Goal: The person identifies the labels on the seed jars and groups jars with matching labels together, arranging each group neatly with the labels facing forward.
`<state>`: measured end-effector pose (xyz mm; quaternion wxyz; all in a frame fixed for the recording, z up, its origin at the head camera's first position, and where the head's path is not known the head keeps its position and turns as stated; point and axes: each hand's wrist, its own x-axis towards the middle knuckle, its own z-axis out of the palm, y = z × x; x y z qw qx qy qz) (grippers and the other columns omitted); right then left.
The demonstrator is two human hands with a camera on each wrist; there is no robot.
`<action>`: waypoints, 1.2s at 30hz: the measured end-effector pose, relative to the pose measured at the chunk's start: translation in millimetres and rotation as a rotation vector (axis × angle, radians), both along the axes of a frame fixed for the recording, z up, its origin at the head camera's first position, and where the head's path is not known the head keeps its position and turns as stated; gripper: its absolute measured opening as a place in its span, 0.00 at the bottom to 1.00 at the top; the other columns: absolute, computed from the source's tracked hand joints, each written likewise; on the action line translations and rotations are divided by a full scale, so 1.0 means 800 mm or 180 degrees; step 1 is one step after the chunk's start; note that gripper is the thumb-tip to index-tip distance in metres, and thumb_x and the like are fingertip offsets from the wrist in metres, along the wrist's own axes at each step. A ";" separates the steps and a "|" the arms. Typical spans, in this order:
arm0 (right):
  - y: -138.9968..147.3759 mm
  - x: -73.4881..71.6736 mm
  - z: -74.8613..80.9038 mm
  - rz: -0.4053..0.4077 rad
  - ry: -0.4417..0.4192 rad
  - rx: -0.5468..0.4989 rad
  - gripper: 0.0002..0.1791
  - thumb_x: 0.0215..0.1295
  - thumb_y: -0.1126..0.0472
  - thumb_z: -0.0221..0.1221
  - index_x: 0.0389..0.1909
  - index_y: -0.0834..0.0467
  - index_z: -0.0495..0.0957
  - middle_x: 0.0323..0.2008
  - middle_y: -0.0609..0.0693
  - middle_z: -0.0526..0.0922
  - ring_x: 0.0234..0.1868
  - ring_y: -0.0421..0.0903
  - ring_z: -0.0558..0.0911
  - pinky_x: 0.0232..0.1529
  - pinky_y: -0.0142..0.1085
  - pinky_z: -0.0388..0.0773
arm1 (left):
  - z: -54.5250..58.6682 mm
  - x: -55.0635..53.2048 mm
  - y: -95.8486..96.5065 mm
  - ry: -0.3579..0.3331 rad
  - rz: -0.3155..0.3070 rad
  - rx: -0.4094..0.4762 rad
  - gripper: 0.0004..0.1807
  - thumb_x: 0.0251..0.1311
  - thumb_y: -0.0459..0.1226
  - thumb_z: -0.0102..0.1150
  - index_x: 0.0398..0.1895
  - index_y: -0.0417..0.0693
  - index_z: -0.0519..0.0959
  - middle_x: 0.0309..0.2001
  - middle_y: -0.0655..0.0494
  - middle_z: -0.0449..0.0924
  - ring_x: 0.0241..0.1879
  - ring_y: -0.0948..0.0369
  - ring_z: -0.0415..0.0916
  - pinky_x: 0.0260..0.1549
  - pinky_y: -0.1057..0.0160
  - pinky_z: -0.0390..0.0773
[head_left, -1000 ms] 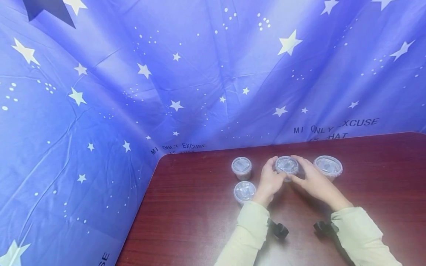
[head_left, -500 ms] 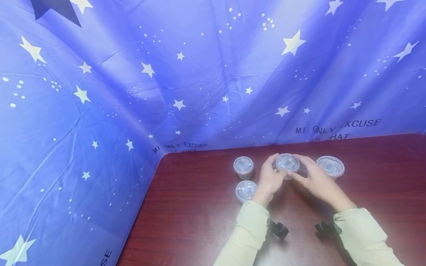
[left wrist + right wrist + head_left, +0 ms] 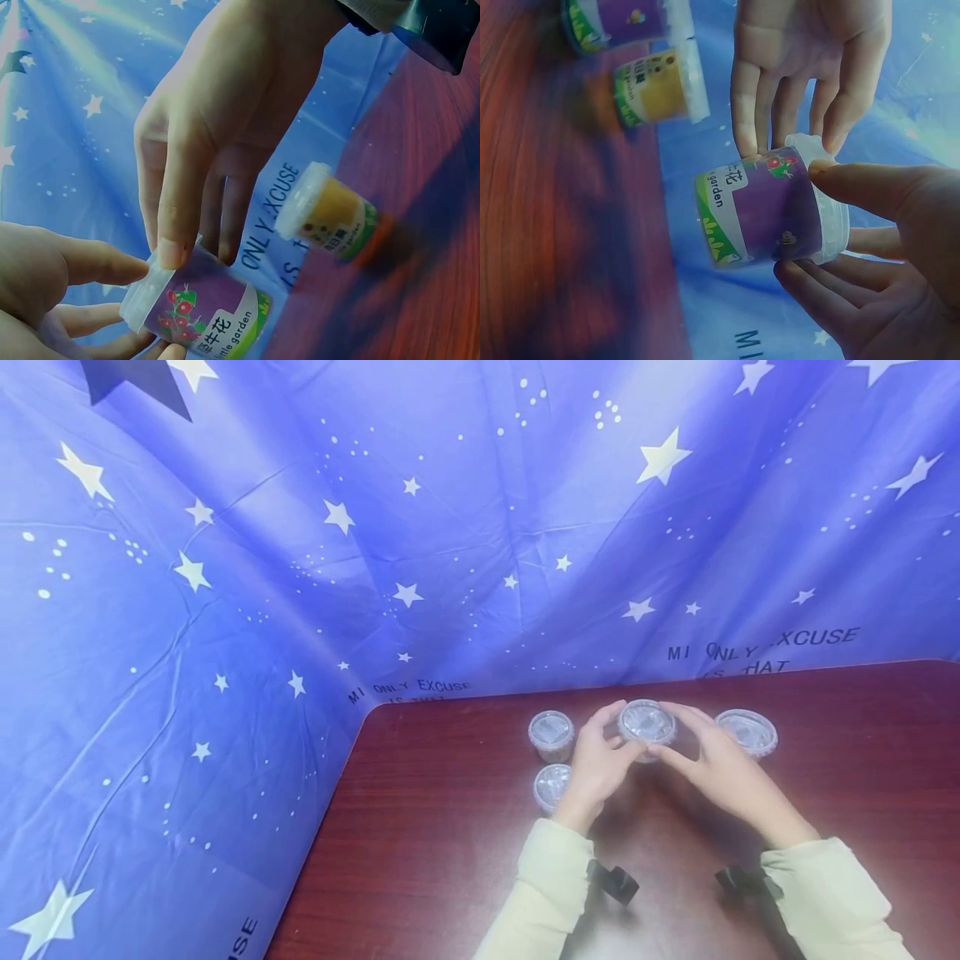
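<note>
Both hands hold one small clear plastic tub (image 3: 647,722) between them, a translucent lid on it. Its label is purple with flowers and "little garden" printed on it, as the right wrist view shows of the tub (image 3: 772,210). My left hand (image 3: 600,764) grips the tub's left side, thumb at the near edge of the lid. On the opposite side my right hand (image 3: 712,764) grips it, its thumb (image 3: 176,225) at the lid rim. The fingertips of both hands come close together at the lid. In the wrist views the tub appears tilted.
Two lidded tubs, a back one (image 3: 551,735) and a front one (image 3: 552,787), stand left of the hands; my left wrist partly covers the front one. Another lidded tub (image 3: 747,732) stands right, orange-labelled. A starry blue curtain (image 3: 450,527) borders the reddish wooden table (image 3: 420,827).
Both hands have raised the held tub slightly and moved it a little away from the body. My right forearm has swung slightly outward. The other tubs stay in place.
</note>
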<state>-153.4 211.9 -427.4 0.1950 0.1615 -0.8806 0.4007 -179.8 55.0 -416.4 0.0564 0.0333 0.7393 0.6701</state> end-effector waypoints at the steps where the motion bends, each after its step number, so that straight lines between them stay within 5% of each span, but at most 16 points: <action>1: -0.001 0.001 0.002 0.0001 0.0017 -0.0008 0.31 0.61 0.65 0.67 0.63 0.69 0.69 0.59 0.70 0.74 0.61 0.71 0.70 0.57 0.68 0.66 | 0.001 0.001 -0.002 0.0020 -0.0014 0.0012 0.32 0.53 0.27 0.66 0.64 0.54 0.76 0.61 0.56 0.77 0.56 0.52 0.78 0.53 0.64 0.80; 15: -0.015 0.021 0.025 -0.0003 0.0017 -0.0108 0.32 0.62 0.59 0.68 0.67 0.59 0.70 0.61 0.62 0.76 0.62 0.63 0.73 0.58 0.60 0.69 | 0.015 0.020 -0.044 0.0209 -0.0290 0.0154 0.28 0.57 0.37 0.70 0.61 0.65 0.76 0.58 0.65 0.77 0.52 0.60 0.79 0.49 0.68 0.81; 19: -0.020 0.024 0.029 0.0015 0.0043 -0.0136 0.32 0.62 0.60 0.68 0.67 0.58 0.70 0.60 0.60 0.77 0.58 0.52 0.77 0.61 0.29 0.73 | 0.015 0.023 -0.056 0.0283 -0.0329 0.0216 0.27 0.58 0.39 0.70 0.61 0.64 0.77 0.55 0.65 0.80 0.47 0.62 0.82 0.47 0.69 0.81; 22: -0.024 0.024 0.029 0.0062 0.0073 -0.0203 0.32 0.61 0.62 0.68 0.67 0.58 0.71 0.59 0.59 0.78 0.55 0.36 0.77 0.54 0.11 0.65 | 0.016 0.024 -0.064 0.0344 -0.0362 0.0298 0.27 0.58 0.38 0.70 0.62 0.61 0.77 0.54 0.62 0.81 0.46 0.62 0.83 0.47 0.69 0.82; 27: -0.027 0.028 0.031 0.0175 -0.0041 -0.0426 0.32 0.61 0.64 0.67 0.67 0.58 0.71 0.58 0.60 0.79 0.50 0.20 0.74 0.51 0.14 0.71 | 0.017 0.027 -0.071 0.0351 -0.0335 0.0401 0.26 0.58 0.37 0.70 0.61 0.56 0.78 0.53 0.57 0.82 0.47 0.56 0.83 0.47 0.67 0.83; 36: -0.033 0.038 0.038 0.0431 -0.0458 -0.0886 0.30 0.66 0.65 0.63 0.68 0.58 0.69 0.57 0.62 0.80 0.49 0.25 0.80 0.47 0.23 0.80 | 0.020 0.033 -0.083 0.0406 -0.0236 0.0531 0.25 0.55 0.35 0.72 0.57 0.52 0.80 0.51 0.57 0.83 0.48 0.57 0.83 0.49 0.64 0.83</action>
